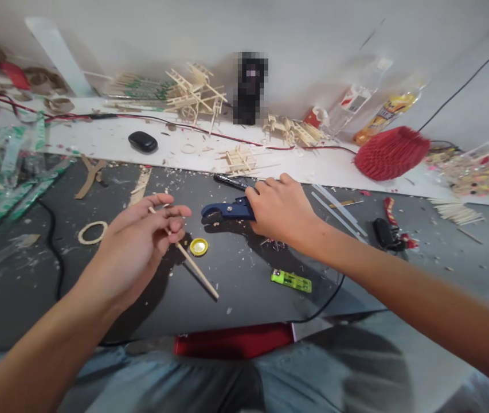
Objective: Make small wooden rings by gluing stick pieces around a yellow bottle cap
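Between the fingers of my left hand (141, 244), palm turned up, lies a thin wooden stick (199, 272) that slants down to the right over the grey mat. My right hand (282, 209) is wrapped round the handle of a blue cutter tool (229, 210), whose dark rounded head points left towards my left hand. A small yellow round lid (198, 246) lies between the hands, close to the stick. Behind the cutter is a black pen (229, 182). A green lighter (291, 281) rests nearer to me, below my right hand.
Small wooden stick models (196, 94), a black mouse (143, 141) and a red woven object (392, 154) stand along the white back strip. Green plastic wrappers (7, 189) cover the left. A wooden ring (93, 232) lies beside my left wrist, and keys (392, 235) at the right.
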{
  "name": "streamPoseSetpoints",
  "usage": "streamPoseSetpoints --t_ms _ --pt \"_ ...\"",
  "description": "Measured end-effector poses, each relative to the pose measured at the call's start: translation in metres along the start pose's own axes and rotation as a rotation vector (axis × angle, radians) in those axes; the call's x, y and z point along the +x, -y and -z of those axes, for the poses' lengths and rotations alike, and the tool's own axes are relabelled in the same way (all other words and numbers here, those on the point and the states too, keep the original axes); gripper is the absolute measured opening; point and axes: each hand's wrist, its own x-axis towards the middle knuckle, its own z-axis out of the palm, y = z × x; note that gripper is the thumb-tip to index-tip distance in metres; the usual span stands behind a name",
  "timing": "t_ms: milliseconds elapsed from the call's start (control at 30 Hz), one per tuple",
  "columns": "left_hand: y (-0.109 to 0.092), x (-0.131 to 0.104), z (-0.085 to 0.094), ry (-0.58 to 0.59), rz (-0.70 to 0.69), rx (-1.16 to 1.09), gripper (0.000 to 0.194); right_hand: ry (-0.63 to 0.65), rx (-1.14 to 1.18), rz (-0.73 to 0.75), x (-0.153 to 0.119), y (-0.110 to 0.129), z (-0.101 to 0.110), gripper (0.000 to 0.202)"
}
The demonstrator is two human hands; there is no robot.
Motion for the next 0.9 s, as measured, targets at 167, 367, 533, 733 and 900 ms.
streamPoseSetpoints --t_ms 167,367,533,733,900 --pt "-0.005 -0.006 0.006 0.069 -0.034 0.041 0.035 -0.017 0.050 -0.152 -0.008 -0.009 0.015 0.030" --pt "0.009 -0.019 0.005 0.152 -0.034 0.098 0.010 -0.044 0.446 -0.366 -0.044 -0.040 0.043 0.034" --pt "0.010 -0.038 0.002 0.308 -0.003 0.142 0.032 -0.049 0.818 -0.363 -0.088 -0.034 0.040 0.046" --pt "0.016 -0.051 0.014 0.410 -0.048 0.244 0.045 -0.127 1.135 -0.470 -0.112 0.030 0.036 0.032" --pt "0.012 -0.057 0.023 0.477 -0.082 0.340 0.046 -0.070 1.241 -0.410 -0.106 0.073 0.036 0.025"
